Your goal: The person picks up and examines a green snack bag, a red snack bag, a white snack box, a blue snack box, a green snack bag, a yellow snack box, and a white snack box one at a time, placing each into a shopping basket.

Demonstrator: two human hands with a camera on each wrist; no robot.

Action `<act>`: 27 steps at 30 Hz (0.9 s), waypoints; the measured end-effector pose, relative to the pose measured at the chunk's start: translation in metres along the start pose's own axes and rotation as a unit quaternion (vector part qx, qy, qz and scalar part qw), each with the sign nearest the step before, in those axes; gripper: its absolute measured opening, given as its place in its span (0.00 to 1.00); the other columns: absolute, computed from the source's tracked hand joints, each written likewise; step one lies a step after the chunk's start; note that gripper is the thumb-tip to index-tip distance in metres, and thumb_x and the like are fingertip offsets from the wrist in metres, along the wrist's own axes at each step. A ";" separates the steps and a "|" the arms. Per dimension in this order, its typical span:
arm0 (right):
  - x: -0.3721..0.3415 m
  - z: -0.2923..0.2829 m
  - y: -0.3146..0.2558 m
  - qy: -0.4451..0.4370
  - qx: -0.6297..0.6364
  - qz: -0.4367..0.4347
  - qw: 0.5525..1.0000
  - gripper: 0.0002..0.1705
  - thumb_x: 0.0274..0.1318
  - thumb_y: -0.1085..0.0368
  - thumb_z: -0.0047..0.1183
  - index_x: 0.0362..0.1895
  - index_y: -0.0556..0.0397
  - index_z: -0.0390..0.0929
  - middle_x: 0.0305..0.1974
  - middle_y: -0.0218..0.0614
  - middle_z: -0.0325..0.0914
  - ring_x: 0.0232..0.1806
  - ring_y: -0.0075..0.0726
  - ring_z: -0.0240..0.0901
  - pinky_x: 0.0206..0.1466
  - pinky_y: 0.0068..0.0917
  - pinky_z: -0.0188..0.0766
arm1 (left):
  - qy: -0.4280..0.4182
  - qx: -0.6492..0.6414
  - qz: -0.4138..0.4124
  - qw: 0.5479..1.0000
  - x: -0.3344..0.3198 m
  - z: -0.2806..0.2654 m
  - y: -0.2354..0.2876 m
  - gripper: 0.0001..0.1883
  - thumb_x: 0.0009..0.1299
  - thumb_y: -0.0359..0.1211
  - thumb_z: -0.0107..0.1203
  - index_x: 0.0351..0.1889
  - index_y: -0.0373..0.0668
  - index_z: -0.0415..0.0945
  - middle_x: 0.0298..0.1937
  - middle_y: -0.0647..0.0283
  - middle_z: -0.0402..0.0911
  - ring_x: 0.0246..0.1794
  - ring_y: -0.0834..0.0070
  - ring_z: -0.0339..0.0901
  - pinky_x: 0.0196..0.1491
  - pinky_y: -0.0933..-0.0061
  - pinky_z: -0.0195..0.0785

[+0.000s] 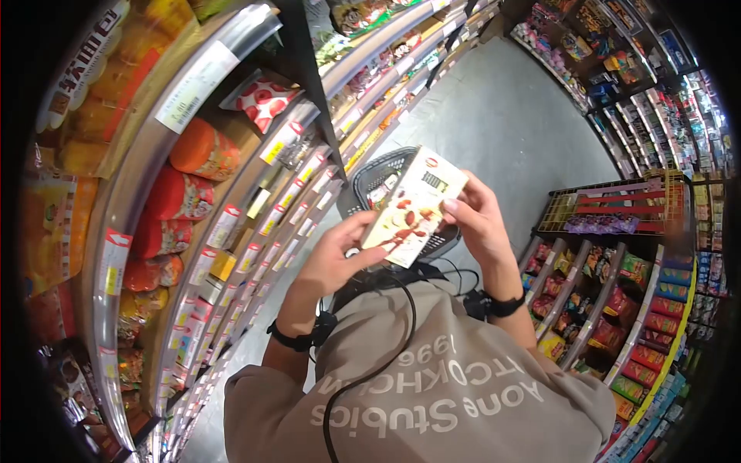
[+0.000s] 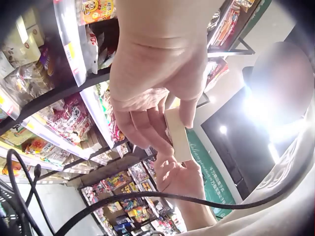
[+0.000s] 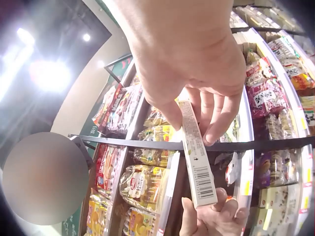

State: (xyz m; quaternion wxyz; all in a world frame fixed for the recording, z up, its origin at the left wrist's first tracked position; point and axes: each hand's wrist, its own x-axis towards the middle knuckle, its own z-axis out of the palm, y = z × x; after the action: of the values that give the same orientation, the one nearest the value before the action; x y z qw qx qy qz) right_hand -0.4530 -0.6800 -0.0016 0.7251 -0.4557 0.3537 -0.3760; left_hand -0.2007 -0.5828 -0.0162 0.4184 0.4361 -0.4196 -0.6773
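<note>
Both hands hold a flat, cream-coloured snack box [image 1: 417, 207] with nuts printed on its front. In the head view my left hand [image 1: 330, 253] grips its lower left end, thumb on the printed face. At the right edge, my right hand [image 1: 480, 214] pinches it between thumb and fingers. The left wrist view shows a narrow plain side of the box [image 2: 177, 135] between the two hands. A side with small print and a barcode on the box [image 3: 198, 157] faces the right wrist camera. Behind and below it is a dark grey shopping basket [image 1: 369, 171], partly hidden by the box.
Shelves of packaged snacks [image 1: 231, 224] run along the left, with price tags on their edges. On the right stand low racks of snack bags [image 1: 594, 301] and a wire basket [image 1: 617, 204]. Grey floor [image 1: 517, 100] lies ahead. A black cable [image 1: 401, 332] crosses the shirt.
</note>
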 end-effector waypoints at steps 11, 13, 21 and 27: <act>0.006 -0.064 -0.013 -0.142 0.085 0.080 0.983 0.25 0.64 0.68 0.59 0.64 0.59 0.73 0.51 0.37 0.83 0.47 0.27 0.81 0.40 0.25 0.82 | 0.142 -0.018 -0.008 0.990 0.004 0.099 -0.019 0.22 0.71 0.25 0.63 0.62 0.34 0.71 0.50 0.60 0.85 0.48 0.78 0.81 0.53 0.75 0.73; 0.014 -0.072 -0.011 -0.169 0.101 0.076 0.977 0.25 0.65 0.68 0.59 0.64 0.59 0.73 0.51 0.37 0.83 0.47 0.27 0.82 0.41 0.25 0.82 | 0.194 0.005 0.016 0.981 0.005 0.116 -0.024 0.23 0.71 0.26 0.63 0.62 0.34 0.71 0.50 0.59 0.85 0.47 0.77 0.82 0.53 0.74 0.74; 0.001 -0.071 -0.029 -0.222 0.102 -0.005 0.970 0.23 0.68 0.64 0.57 0.63 0.60 0.73 0.50 0.38 0.84 0.46 0.27 0.82 0.41 0.26 0.82 | 0.177 -0.055 0.101 0.977 0.003 0.147 -0.024 0.28 0.63 0.20 0.69 0.60 0.36 0.71 0.50 0.62 0.85 0.50 0.77 0.81 0.56 0.74 0.72; -0.027 -0.054 -0.040 -0.147 0.040 -0.041 0.987 0.21 0.70 0.63 0.56 0.61 0.59 0.75 0.49 0.38 0.84 0.46 0.26 0.82 0.44 0.25 0.82 | 0.174 0.009 0.085 0.981 -0.009 0.148 -0.005 0.29 0.62 0.24 0.71 0.61 0.37 0.70 0.52 0.65 0.83 0.52 0.77 0.79 0.58 0.72 0.71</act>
State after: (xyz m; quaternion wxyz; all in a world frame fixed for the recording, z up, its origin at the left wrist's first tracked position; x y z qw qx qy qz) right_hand -0.5209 -0.6901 0.0219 0.7710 -0.4907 0.2091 -0.3479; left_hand -0.3385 -0.5425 0.0206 0.5371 0.5141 -0.3817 -0.5491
